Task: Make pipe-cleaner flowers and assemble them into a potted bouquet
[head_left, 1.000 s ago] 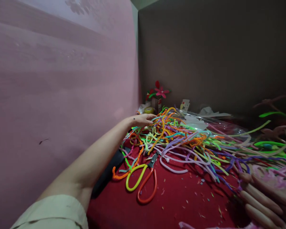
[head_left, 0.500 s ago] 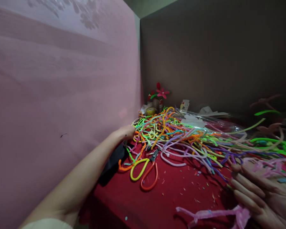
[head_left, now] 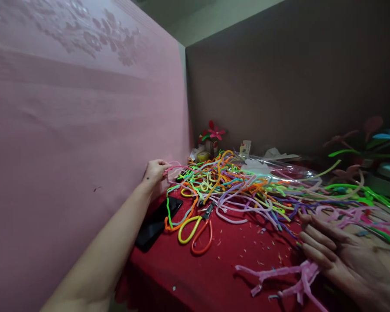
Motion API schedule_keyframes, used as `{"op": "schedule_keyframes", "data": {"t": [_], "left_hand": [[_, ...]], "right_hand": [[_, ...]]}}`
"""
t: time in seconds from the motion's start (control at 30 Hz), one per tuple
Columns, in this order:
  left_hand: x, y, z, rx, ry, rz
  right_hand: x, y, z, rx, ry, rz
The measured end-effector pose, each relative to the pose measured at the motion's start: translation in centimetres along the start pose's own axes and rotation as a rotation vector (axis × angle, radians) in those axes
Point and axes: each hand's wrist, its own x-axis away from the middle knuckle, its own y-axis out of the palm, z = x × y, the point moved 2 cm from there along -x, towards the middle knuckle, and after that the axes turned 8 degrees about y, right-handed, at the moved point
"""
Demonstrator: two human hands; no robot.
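Observation:
My left hand [head_left: 156, 171] is closed on a pink pipe cleaner [head_left: 178, 167] at the left edge of a tangled pile of coloured pipe cleaners [head_left: 221, 177]. At the lower right, the fingers of my right hand [head_left: 334, 249] are curled round a branched pink pipe-cleaner piece [head_left: 303, 273], whose arms stick out below and to the left. Between the hands, scissors [head_left: 199, 232] with one yellow and one red handle lie on the red cloth [head_left: 227, 268], blades toward the pile. A black phone [head_left: 154, 225] lies beneath my left forearm's side.
Red and pink craft flowers [head_left: 216, 133] stand in the back corner near a yellow tape roll [head_left: 203, 156]. Clear plastic wrap [head_left: 292, 171] lies behind the pile. A pink wall [head_left: 84, 130] rises on the left. More pipe cleaners and craft flowers are at right.
My left hand has moved left and up, drawing a pink pipe cleaner out from the pile. The view has shifted slightly. My right hand still holds the pink piece.

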Motion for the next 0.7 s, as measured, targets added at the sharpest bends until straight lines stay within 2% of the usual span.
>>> {"op": "schedule_keyframes", "data": {"t": [0.17,0.33,0.47,0.57,0.7], "left_hand": [[-0.3,-0.9,1.8,0.049,0.059,0.028],[-0.9,-1.8,3.7,0.092,0.126,0.166],[-1.5,-2.2,4.8,0.147,0.129,0.26],[-1.8,-2.2,5.4,0.227,0.106,0.26],[-1.8,-2.1,6.4,0.355,0.057,0.152]], "right_hand": [[-0.1,0.1,0.0,-0.063,0.062,0.033],[-0.1,0.1,0.2,-0.137,0.114,0.017],[-0.2,0.5,0.2,-0.207,0.13,-0.007],[0.0,1.1,0.0,-0.223,0.15,-0.004],[0.2,1.5,-0.1,-0.222,0.144,-0.037]]}}
